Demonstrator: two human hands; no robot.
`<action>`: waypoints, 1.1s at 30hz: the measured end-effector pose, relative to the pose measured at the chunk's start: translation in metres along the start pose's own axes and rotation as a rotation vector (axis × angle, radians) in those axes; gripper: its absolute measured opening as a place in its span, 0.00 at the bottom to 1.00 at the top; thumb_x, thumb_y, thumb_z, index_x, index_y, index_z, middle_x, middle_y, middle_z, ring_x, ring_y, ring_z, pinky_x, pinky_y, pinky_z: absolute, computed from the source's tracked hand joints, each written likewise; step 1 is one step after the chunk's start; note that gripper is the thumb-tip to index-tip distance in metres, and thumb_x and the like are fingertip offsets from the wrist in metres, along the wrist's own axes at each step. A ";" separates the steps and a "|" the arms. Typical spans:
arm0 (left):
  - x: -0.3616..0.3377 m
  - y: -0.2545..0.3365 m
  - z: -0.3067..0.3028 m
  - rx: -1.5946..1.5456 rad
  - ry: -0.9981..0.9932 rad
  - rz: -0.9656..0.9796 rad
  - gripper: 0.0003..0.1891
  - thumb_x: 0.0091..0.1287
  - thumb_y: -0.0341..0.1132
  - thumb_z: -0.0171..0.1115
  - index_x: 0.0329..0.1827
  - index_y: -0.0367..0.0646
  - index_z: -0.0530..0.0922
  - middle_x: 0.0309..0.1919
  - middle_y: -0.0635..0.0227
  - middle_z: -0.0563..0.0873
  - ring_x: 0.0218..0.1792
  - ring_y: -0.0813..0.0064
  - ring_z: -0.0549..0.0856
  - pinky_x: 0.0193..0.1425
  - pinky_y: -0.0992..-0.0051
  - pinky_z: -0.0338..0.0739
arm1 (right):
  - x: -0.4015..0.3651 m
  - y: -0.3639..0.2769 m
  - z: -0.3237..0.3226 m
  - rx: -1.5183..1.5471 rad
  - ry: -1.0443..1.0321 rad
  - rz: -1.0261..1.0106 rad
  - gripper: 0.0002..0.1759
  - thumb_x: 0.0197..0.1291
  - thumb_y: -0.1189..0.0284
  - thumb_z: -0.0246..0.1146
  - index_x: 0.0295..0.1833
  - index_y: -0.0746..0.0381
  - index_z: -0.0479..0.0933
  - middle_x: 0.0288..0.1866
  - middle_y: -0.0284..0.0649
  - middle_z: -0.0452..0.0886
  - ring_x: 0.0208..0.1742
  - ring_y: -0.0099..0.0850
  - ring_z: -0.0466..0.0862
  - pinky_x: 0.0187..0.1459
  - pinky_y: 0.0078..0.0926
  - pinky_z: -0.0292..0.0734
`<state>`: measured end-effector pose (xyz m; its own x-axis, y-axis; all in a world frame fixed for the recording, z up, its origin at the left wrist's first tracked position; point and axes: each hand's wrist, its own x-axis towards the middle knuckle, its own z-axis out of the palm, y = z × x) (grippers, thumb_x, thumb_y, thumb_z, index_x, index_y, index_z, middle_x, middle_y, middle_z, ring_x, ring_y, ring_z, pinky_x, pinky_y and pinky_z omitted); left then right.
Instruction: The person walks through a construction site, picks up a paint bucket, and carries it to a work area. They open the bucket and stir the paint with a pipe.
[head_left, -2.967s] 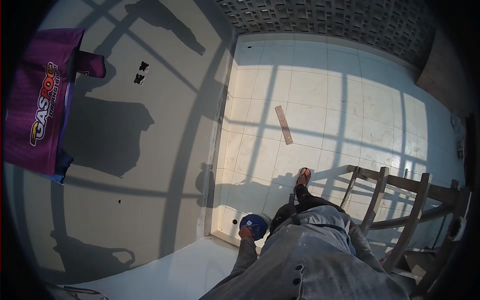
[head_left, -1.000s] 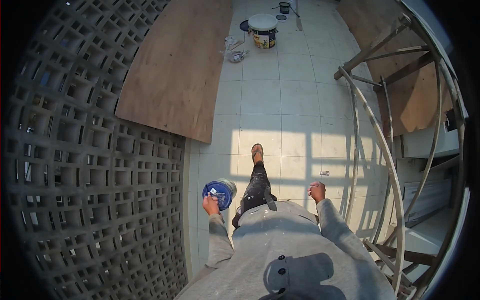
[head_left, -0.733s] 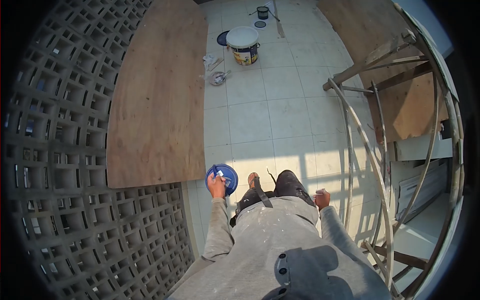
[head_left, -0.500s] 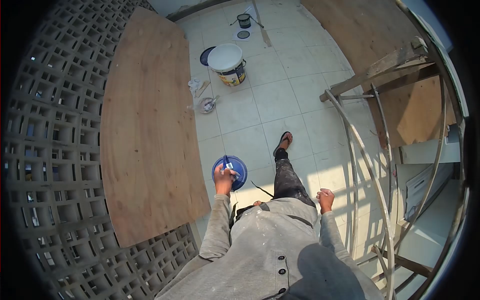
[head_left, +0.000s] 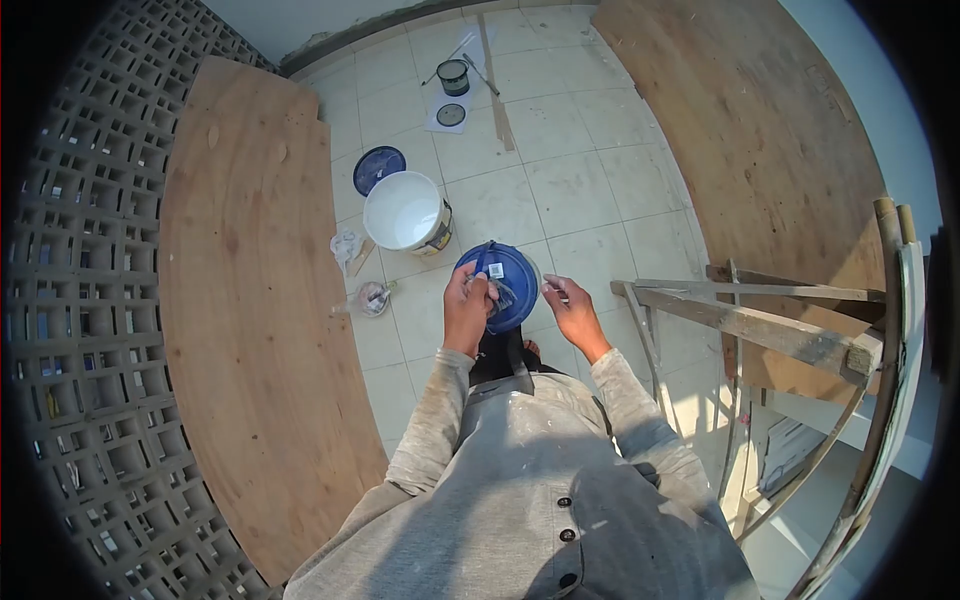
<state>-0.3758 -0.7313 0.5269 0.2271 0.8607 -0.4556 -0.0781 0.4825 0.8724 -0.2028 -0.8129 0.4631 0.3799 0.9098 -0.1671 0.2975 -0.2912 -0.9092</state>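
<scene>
A round bucket with a blue lid (head_left: 515, 268) hangs in front of my body, a small white label on its top. My left hand (head_left: 468, 308) is closed at the lid's near left side, gripping the bucket's handle; the fingers partly hide the grip. My right hand (head_left: 574, 312) is just right of the lid, fingers loosely bent and apart, holding nothing. Ahead on the tiles stands a large white bucket (head_left: 402, 210), uncovered, with a dark blue lid (head_left: 379, 170) lying behind it.
A small dark can (head_left: 453, 78) with sticks stands farther ahead, by a round lid (head_left: 451, 115). Left of me lie a clear tub (head_left: 372, 298) and a plywood sheet (head_left: 255, 330) along a block lattice wall (head_left: 90, 300). Wooden and metal framing (head_left: 750, 320) stands at right.
I have moved forward, so the large white bucket is nearer. The lidded bucket has come up in front of me, and my right hand has moved from my side to beside it, its fist loosened.
</scene>
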 end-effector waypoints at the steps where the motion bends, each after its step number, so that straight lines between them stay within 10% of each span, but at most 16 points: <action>1: 0.026 0.013 0.013 -0.065 -0.041 -0.005 0.17 0.72 0.33 0.51 0.60 0.36 0.66 0.25 0.73 0.76 0.19 0.90 0.65 0.21 0.85 0.57 | 0.033 -0.003 0.003 0.034 0.044 -0.057 0.19 0.65 0.65 0.61 0.51 0.70 0.78 0.44 0.50 0.83 0.40 0.38 0.84 0.44 0.30 0.79; 18: 0.421 0.157 0.156 -0.055 -0.114 0.042 0.13 0.73 0.30 0.49 0.58 0.38 0.64 0.26 0.70 0.76 0.26 0.85 0.71 0.27 0.83 0.65 | 0.481 -0.083 -0.034 -0.416 0.238 -0.088 0.11 0.49 0.69 0.68 0.34 0.66 0.81 0.31 0.43 0.82 0.30 0.40 0.83 0.34 0.33 0.77; 26: 0.582 0.162 0.180 0.051 0.372 -0.047 0.14 0.71 0.32 0.54 0.55 0.32 0.71 0.28 0.69 0.79 0.28 0.82 0.78 0.33 0.80 0.73 | 0.672 -0.082 -0.024 -0.446 -0.102 -0.084 0.13 0.44 0.68 0.69 0.33 0.65 0.79 0.28 0.42 0.82 0.30 0.39 0.83 0.34 0.34 0.78; 33: 0.712 0.116 0.213 0.331 0.840 -0.129 0.14 0.65 0.29 0.56 0.51 0.30 0.75 0.43 0.52 0.79 0.42 0.58 0.81 0.49 0.66 0.75 | 0.834 -0.020 0.006 -0.415 -0.592 0.024 0.16 0.44 0.69 0.70 0.38 0.66 0.78 0.27 0.40 0.82 0.29 0.34 0.84 0.35 0.31 0.79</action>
<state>-0.0161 -0.0974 0.3415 -0.5774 0.7007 -0.4190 0.2110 0.6238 0.7525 0.1028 -0.0468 0.3396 -0.1130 0.8751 -0.4705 0.6475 -0.2943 -0.7030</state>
